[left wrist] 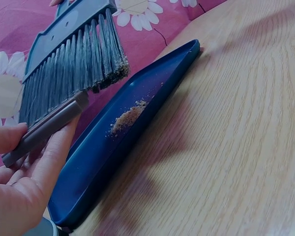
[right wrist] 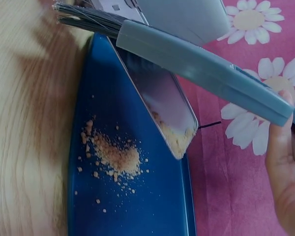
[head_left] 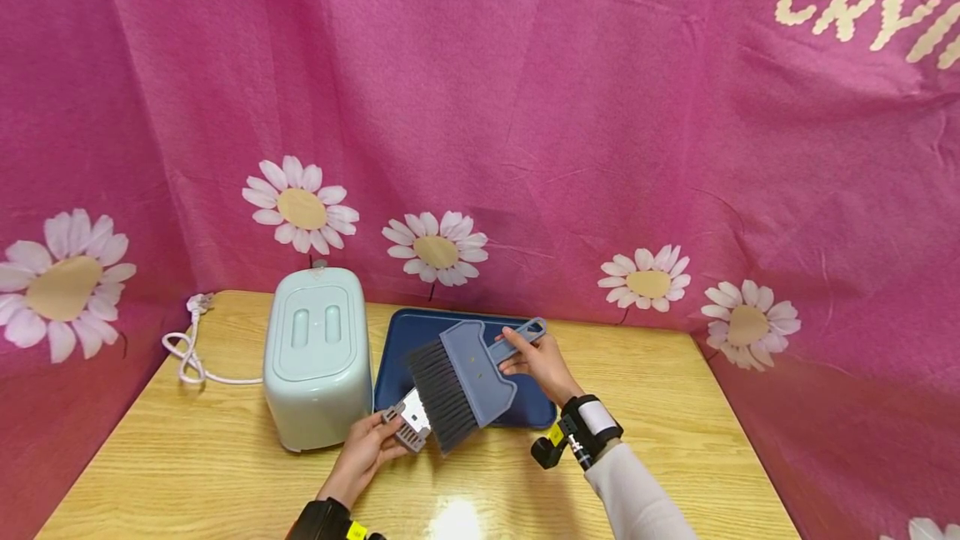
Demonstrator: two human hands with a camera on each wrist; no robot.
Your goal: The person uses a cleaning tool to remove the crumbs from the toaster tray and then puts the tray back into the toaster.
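Observation:
My left hand pinches the grey slotted end of a metal crumb tray, thumb on one face and fingers beneath. In the right wrist view, pale crumbs lie at that crumb tray's far end, which slants over a dark blue tray. My right hand grips the handle of a blue-grey hand brush. Its dark bristles overlap the crumb tray and hide much of it in the head view. On the blue tray lies a heap of tan crumbs, with loose bits around it.
A pale mint toaster with a lidded top stands left of the blue tray. Its white cord and plug lie on the wooden table at the left. Pink cloth printed with daisies hangs behind and at both sides.

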